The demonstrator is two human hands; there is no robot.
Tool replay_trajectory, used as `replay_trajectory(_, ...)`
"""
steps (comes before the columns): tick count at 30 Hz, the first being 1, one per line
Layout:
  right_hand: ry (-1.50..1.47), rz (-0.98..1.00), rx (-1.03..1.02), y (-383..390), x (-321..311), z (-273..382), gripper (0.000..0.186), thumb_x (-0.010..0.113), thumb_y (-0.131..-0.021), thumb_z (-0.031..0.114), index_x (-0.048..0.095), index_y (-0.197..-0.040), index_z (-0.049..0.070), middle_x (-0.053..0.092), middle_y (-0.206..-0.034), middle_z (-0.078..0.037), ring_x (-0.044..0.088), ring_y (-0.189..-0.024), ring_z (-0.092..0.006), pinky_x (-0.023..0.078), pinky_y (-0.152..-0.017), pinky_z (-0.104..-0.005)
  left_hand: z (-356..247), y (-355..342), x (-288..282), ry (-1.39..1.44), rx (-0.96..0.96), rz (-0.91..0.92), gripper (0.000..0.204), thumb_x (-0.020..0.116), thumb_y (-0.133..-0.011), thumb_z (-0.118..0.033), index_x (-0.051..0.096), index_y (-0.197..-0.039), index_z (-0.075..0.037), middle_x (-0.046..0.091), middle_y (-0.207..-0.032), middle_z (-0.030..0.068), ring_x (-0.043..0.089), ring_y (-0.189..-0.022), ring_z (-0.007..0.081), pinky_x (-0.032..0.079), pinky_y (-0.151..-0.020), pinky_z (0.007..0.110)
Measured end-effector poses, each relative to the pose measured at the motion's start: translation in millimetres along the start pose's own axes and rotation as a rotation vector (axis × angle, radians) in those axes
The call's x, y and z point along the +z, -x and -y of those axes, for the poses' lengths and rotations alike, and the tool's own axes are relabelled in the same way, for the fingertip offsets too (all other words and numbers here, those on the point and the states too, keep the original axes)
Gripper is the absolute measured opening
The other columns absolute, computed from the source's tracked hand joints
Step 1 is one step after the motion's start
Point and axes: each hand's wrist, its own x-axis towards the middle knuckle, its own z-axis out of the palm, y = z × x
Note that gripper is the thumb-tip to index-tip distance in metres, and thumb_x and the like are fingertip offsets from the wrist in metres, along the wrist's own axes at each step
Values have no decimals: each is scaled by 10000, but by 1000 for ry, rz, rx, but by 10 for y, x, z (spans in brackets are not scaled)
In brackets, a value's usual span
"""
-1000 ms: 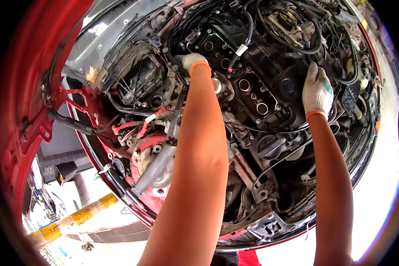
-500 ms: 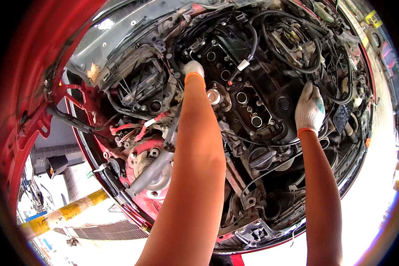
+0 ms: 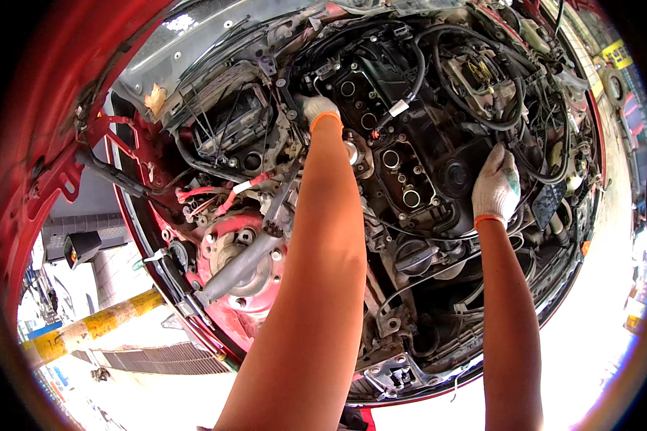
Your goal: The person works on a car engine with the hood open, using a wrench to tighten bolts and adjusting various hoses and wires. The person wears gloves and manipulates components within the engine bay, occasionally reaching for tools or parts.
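Note:
My left hand [image 3: 320, 110], in a white knit glove with an orange cuff, reaches down beside the left edge of the black engine top. Its fingers are out of sight, so what they touch cannot be made out. A silver round part [image 3: 353, 151] shows partly behind that forearm. My right hand [image 3: 497, 185], gloved alike with a green patch, sits at the right side of the black engine cover [image 3: 417, 118]. Its fingers are bent and close together, their tips hidden. Between the hands lie round metal-rimmed bores [image 3: 390, 159] and a connector with a white tag [image 3: 399, 108].
The red raised hood [image 3: 29, 165] curves along the left. Black hoses [image 3: 514, 118] loop at the right. A grey pipe [image 3: 241, 269] crosses a red strut mount area on the left. A dark oil cap [image 3: 415, 256] sits nearer me. A yellow-and-white post [image 3: 93, 327] stands outside the car.
The view has shifted slightly. My left forearm now covers more of the silver round part. My right hand stays at the same side of the engine cover, with little movement.

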Motion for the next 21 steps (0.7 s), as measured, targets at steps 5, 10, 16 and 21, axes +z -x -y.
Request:
replay_trajectory(5, 10, -10, -23, -3, 1, -39, 505, 377, -1070, 460, 655, -1199, 59, 690, -1115, -245, 651, -1016, -463, 529, -855, -511, 12, 64, -71, -12, 39, 7, 254, 655, -919, -328, 809, -1056, -179, 777, -1090, 27, 738, -963, 238, 434, -970, 522)
replay_trajectory(10, 14, 6, -11, -5, 10, -38, 501, 381, -1070, 456, 654, -1197, 56, 687, -1121, -252, 653, -1015, -462, 531, -862, -508, 42, 49, 47, -170, 49, -96, 246, 645, -921, -312, 812, -1051, -186, 781, -1075, 22, 734, -965, 229, 413, -973, 550)
replay_trajectory(16, 25, -21, -31, -50, -17, -86, 504, 386, -1069, 448, 656, -1198, 43, 684, -1137, -257, 649, -1041, -461, 530, -877, -506, -72, 34, 14, -74, 97, -28, 269, 600, -954, -286, 792, -1114, -186, 773, -1105, 19, 704, -1038, 227, 366, -1017, 585)
replay_trajectory(21, -53, -12, -22, 96, 50, 149, 421, 449, -1055, 383, 676, -1095, 30, 693, -1068, -215, 653, -1003, -413, 529, -874, -488, 301, -295, 151, -112, -122, 2, 300, 581, -978, -300, 767, -1173, -169, 751, -1167, -2, 680, -1081, 269, 353, -1029, 604)
